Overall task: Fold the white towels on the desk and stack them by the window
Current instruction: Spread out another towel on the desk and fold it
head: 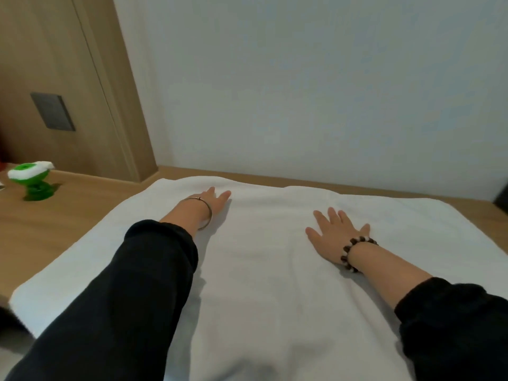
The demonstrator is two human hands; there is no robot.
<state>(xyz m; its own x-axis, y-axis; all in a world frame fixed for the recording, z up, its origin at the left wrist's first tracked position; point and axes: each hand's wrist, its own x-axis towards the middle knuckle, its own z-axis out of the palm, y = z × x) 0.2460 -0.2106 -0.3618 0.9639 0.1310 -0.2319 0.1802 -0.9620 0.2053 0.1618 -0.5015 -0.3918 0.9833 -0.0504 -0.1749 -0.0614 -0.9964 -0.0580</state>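
Observation:
A large white towel (269, 270) lies spread flat over the wooden desk (63, 215), reaching almost to the far wall. My left hand (211, 202) rests palm down near the towel's far left part, fingers stretched out. My right hand (335, 232) lies flat on the towel right of the middle, fingers spread. Neither hand grips the cloth. Both arms wear black sleeves; the left wrist has a thin metal bangle, the right a beaded bracelet.
A small green and white object (33, 182) stands on the desk at the far left. A wooden panel with a dark wall plate (52, 111) rises behind it. A pale wall (302, 92) bounds the desk's far edge. A dark object (501, 199) shows at the right edge.

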